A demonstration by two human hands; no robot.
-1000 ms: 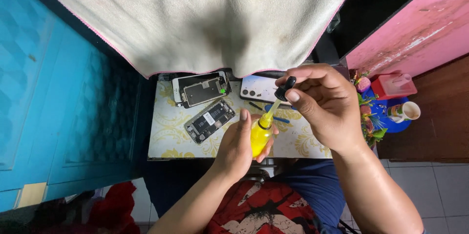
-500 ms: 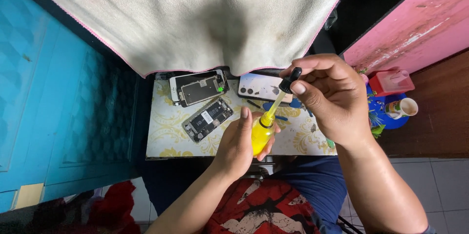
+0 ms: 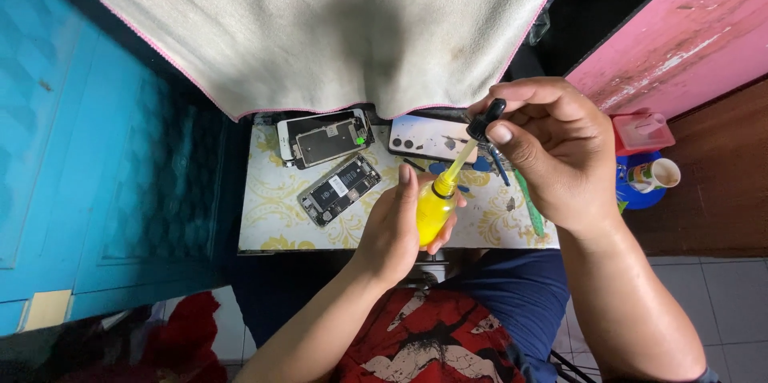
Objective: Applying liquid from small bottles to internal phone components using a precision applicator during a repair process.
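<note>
Below, a small desk (image 3: 272, 215) with a cream top patterned in yellow scrolls stands between a bright blue panelled wall (image 3: 88, 151) on the left and a pink wall (image 3: 680, 39) on the right. A pale cream towel (image 3: 320, 23) with a thin pink hem hangs over the desk's far edge and hides whatever lies behind it. The floor to the right is part dark wood, part pale tile.

Held above the near edge of the desk is one small yellow bottle (image 3: 433, 213). Its long axis is tilted, base toward the person and neck pointing up and to the right, toward the far right corner. The left hand (image 3: 400, 227) is curled around the bottle's body, thumb up along its side. The right hand (image 3: 552, 151) pinches the black bulb of one dropper (image 3: 474, 143) between thumb and forefinger; the dropper's pale tube runs along the same line down into the bottle's neck.

Three phones lie on the desk: two opened ones (image 3: 336, 161) near the far left corner (insides showing, one closer to the edge than the other) and one pale phone back (image 3: 432, 140) near the middle of the far edge. A green tool (image 3: 530, 207) lies by the right edge, partly under the right hand. Off the desk to the right sit a red box (image 3: 644, 133) and a white cup (image 3: 656, 175) on a blue stand.
</note>
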